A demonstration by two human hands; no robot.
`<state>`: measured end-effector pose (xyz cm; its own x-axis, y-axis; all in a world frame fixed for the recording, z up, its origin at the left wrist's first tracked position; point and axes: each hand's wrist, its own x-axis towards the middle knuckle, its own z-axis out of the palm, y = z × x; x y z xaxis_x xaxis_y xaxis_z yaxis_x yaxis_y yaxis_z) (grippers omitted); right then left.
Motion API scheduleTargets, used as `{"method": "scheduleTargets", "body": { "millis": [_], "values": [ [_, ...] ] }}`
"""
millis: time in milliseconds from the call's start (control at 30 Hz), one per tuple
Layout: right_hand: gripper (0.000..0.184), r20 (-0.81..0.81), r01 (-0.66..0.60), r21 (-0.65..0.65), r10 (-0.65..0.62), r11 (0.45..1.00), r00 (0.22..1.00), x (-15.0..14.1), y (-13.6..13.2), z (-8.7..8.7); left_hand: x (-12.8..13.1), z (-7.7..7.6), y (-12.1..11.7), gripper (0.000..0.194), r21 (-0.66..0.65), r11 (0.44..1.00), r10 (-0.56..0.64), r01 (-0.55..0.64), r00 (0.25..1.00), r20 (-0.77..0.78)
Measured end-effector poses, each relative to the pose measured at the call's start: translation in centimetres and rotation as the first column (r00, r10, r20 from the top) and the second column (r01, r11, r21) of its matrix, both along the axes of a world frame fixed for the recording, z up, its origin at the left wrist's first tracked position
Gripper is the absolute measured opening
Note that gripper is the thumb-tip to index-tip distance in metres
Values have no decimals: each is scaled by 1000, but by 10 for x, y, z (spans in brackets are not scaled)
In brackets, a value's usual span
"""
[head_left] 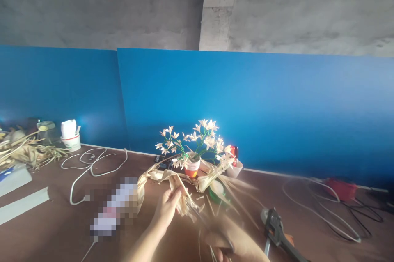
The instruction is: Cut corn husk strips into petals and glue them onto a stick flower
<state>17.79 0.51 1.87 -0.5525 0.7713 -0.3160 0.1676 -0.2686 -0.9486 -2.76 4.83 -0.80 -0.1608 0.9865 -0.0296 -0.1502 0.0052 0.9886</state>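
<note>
My left hand (168, 208) is closed, pinching a pale dried corn husk (181, 200) between thumb and fingers. To its right, my right hand (224, 237) is blurred by motion and wrapped round a pair of scissors (200, 217). The dark blades point up and left toward the husk's loose end; whether they touch it I cannot tell. Just beyond my hands, more husks (209, 178) lie in a heap around a red-and-white paper cup (192, 168). White star-shaped flowers (209, 142) on green stems stand in that cup.
A glue gun (273, 227) lies at the right, near a white cable (335, 225) and a red object (341, 188). Behind the husks are a white cup (235, 169) and a green round container (217, 191). At left are coiled white cord (90, 165) and dried husks (30, 151).
</note>
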Motion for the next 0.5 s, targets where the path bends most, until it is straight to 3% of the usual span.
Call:
{"method": "scheduleTargets", "body": {
  "millis": [267,500],
  "values": [
    [12,41,-17,6,17,1000,999,-5,-1,5,1,-16,3,50,51,994,-93,96,994,-53],
    [18,-44,-20,-2,20,1000,999,0,4,-11,-1,-4,-3,55,-7,994,-113,113,993,-38]
  ]
}}
